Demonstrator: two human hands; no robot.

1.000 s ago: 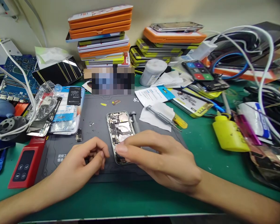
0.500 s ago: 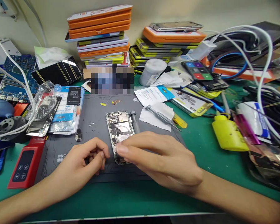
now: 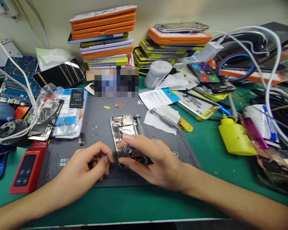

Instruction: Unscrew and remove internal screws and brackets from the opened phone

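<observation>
1. Open-heart surgery, phone style: a smartphone (image 3: 121,127) w/ its innards exposed lies on a dark grey mat (image 3: 98,116), between a person's two bare hands, on a green worktop (image 3: 134,204).
2. R hand (image 3: 164,166) is over the phone's lower half, thumb & forefinger well parted. The round end cap of a grey screwdriver (image 3: 127,149), seen nearly end-on, shows btwn them; can't tell if the other fingers grip it.
3. L hand (image 3: 88,169) is loosely curled just beside the phone's left edge, thumb near the fingers, narrow gap; can't tell if anything is in it.
4. A 2nd screwdriver (image 3: 139,124) lies along the phone's right side, partly behind R hand. A 3rd screwdriver (image 3: 166,118) lies across white paper (image 3: 152,121), tip pointing toward the lower right.
5. Small parts on the mat: a tiny metal bracket (image 3: 94,127) & a dark component (image 3: 81,139) left of the phone, plus a yellow scrap (image 3: 107,107) & a brownish strip (image 3: 120,105) beyond it.
6. Far left: a black battery (image 3: 76,98) on a blue-white pack (image 3: 66,118), & a red device (image 3: 26,169) w/ touch keys. Far right: a yellow bottle (image 3: 236,137). Rear: stacked orange cases (image 3: 103,27).
</observation>
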